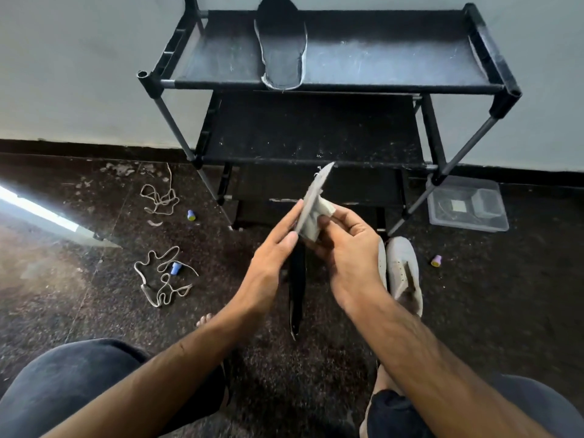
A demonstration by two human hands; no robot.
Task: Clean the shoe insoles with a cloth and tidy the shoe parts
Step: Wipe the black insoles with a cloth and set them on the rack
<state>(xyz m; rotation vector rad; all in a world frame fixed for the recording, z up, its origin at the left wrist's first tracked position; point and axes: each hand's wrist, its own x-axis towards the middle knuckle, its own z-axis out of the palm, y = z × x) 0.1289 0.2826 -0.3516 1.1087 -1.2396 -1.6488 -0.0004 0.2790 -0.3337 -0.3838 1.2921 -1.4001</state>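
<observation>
The person sits before a black shoe rack (316,86) set against the wall. The left hand (278,245) holds an insole (311,200) edge-on in front of the rack's lower shelves, fingers nearly straight along its side, the thumb hidden behind it. The right hand (344,238) grips a pale cloth (317,218), fingers curled round it, and presses it against the insole's right face. A second insole (281,49), dark with a pale edge, lies on the top shelf with its toe end against the wall. A white shoe (403,270) lies on the floor just right of the right wrist. Two loose laces (159,200) (161,279) lie on the floor to the left, with small coloured caps (191,215) near them. A clear plastic tub (467,205) sits on the floor beside the rack's right leg.
</observation>
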